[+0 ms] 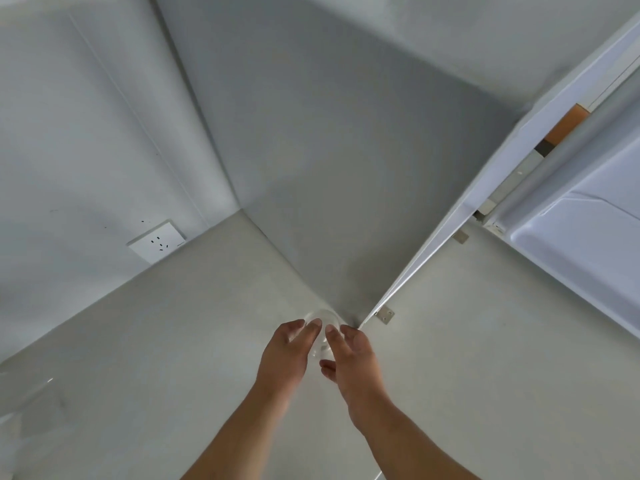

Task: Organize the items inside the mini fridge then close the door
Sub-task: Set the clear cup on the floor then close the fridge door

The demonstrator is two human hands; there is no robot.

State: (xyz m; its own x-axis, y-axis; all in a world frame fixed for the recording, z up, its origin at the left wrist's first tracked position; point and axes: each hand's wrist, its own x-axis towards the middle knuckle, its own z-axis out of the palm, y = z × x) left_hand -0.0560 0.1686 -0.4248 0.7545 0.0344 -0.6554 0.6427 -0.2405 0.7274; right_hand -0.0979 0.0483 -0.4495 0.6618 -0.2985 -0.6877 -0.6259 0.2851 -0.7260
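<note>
Head view shows a clear container (322,329) between both hands, down by the pale floor (173,341) and just beside the lower corner of the mini fridge (464,199) (its door (585,247) stands open at right). The right hand (355,356) clasps the container between thumb and fingers. The left hand (287,349) lays its fingers against the opposite side, though whether it grips is unclear.

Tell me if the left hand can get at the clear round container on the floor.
Likely yes: the left hand lies against the clear round container, nothing between; the right hand flanks the other side.
</note>
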